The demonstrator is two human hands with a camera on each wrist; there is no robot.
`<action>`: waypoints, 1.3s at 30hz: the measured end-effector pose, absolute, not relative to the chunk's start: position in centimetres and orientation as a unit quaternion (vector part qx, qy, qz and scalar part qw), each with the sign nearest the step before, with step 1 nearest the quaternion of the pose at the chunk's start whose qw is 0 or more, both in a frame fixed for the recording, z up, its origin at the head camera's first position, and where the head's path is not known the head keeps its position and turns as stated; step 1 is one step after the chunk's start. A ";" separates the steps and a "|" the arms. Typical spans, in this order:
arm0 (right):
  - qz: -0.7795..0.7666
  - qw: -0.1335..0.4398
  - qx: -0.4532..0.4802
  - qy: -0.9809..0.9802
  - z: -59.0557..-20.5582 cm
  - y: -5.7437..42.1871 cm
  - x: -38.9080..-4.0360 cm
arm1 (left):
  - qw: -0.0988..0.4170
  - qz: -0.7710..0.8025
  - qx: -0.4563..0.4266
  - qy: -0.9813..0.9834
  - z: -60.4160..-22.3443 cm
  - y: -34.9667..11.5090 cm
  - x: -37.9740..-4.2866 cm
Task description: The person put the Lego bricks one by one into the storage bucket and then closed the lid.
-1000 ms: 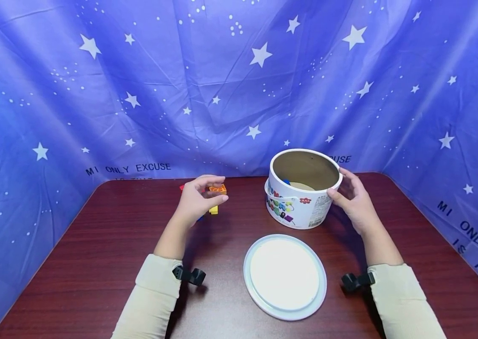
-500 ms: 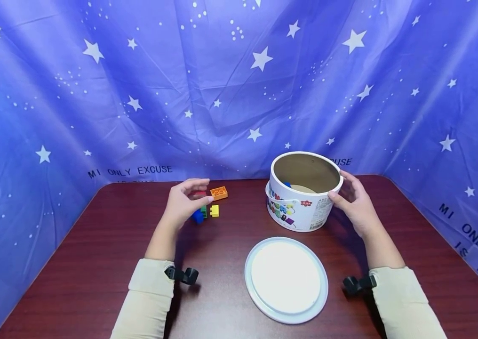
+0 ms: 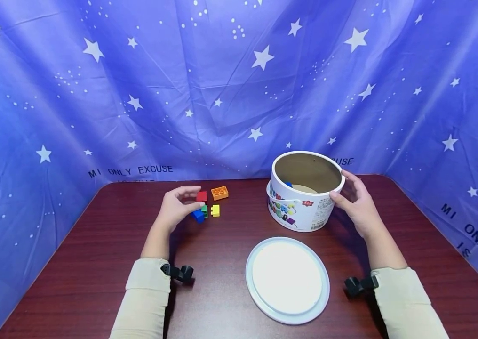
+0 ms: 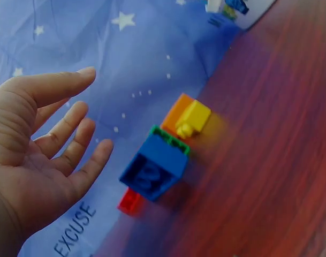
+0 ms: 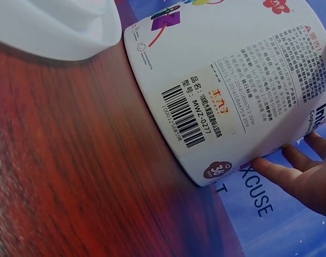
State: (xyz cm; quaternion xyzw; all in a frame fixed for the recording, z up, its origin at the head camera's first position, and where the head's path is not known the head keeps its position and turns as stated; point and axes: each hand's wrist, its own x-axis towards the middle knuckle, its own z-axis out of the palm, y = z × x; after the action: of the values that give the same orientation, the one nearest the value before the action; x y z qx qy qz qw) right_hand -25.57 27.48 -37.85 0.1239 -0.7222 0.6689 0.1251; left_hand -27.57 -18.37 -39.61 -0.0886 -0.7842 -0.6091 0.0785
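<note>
My left hand (image 3: 174, 206) hovers over the left of the table, thumb and fingers apart, with nothing between them. Just beside it lie a red toy brick (image 3: 202, 196), a blue brick (image 3: 198, 216), a green brick (image 3: 204, 211), a yellow brick (image 3: 215, 210) and an orange brick (image 3: 219, 192). The left wrist view shows the blue brick (image 4: 154, 166) hollow side toward the camera, apart from the fingers. On the right, my right hand (image 3: 359, 207) holds the side of a white printed bucket (image 3: 298, 212), thumb in front and fingers farther back. Something blue (image 3: 288, 184) shows inside the bucket.
A round white lid (image 3: 287, 278) lies flat on the dark red wooden table (image 3: 213, 292), in front of the bucket. The bucket's white handle (image 3: 283, 199) hangs down its side. Behind the table hangs a blue star-patterned cloth (image 3: 222, 94).
My left hand has drawn back to the left from above the bricks, leaving all of them in view. The right hand and the bucket have stayed in place.
</note>
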 end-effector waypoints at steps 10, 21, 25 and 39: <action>0.671 0.126 0.124 -0.720 -37.8 27.5 -25.6 | 0.049 -0.565 -0.053 -0.822 -40.9 -19.8 -27.9; 0.679 0.124 0.126 -0.712 -37.9 27.5 -25.6 | -0.006 -0.548 -0.054 -0.835 -41.6 -20.4 -28.1; 0.683 0.122 0.129 -0.708 -37.9 27.5 -25.7 | -0.021 -0.525 -0.071 -0.848 -41.9 -20.3 -28.1; 0.683 0.123 0.131 -0.708 -37.7 27.4 -25.5 | -0.010 -0.532 -0.065 -0.844 -42.2 -20.2 -28.4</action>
State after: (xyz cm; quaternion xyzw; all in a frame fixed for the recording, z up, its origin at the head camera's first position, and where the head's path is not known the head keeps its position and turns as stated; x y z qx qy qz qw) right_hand -25.54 27.39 -37.71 0.1312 -0.7077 0.6833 0.1228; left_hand -28.37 -20.19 -42.22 -0.0649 -0.8443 -0.5318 -0.0102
